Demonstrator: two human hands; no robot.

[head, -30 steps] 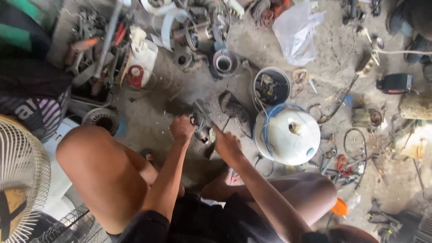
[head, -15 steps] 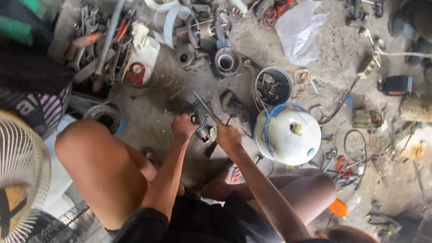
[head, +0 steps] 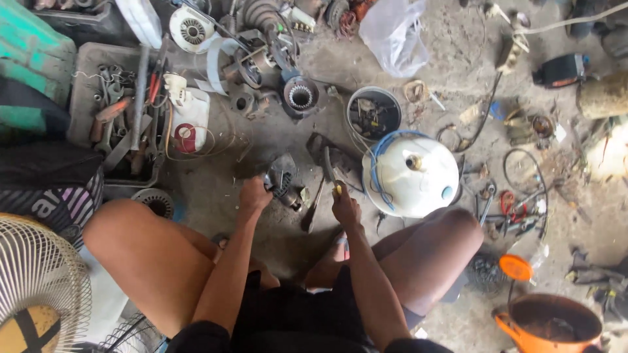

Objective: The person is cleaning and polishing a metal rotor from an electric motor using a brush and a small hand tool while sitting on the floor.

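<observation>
Since the earlier frame our hands have drawn slightly apart: then they met over the small motor part, and now our right hand has pulled back toward us with its tool while our left stays on the part.

At the far left we see a cream fan guard (head: 36, 287) beside our left knee, and above it a grey tray of tools (head: 124, 117) packed with pliers and wrenches. Just right of the tray lies a white housing with a red knob (head: 185, 124), and further up a heap of dark motor parts (head: 261, 39).

Our left hand (head: 254, 195) is closed around the near edge of the small dark motor part (head: 282, 176), which sits on the concrete floor (head: 216, 183) in front of our knees. A wooden-handled tool (head: 313, 208) lies on the floor between our two hands, touching neither as far as we can tell.

Our right hand (head: 345, 209) is curled in a fist around the yellow handle of a screwdriver (head: 329, 171), whose shaft points away from us, just right of the motor part.

Right of that hand stands a white domed casing (head: 412, 175) with blue wire looped over it, close to our right knee. Behind it is a round tin of small parts (head: 374, 114), and a clear plastic bag (head: 396, 33) further back. At the far right, an orange bucket (head: 549, 323) sits near the bottom corner, with loose cables and scrap scattered above it.
</observation>
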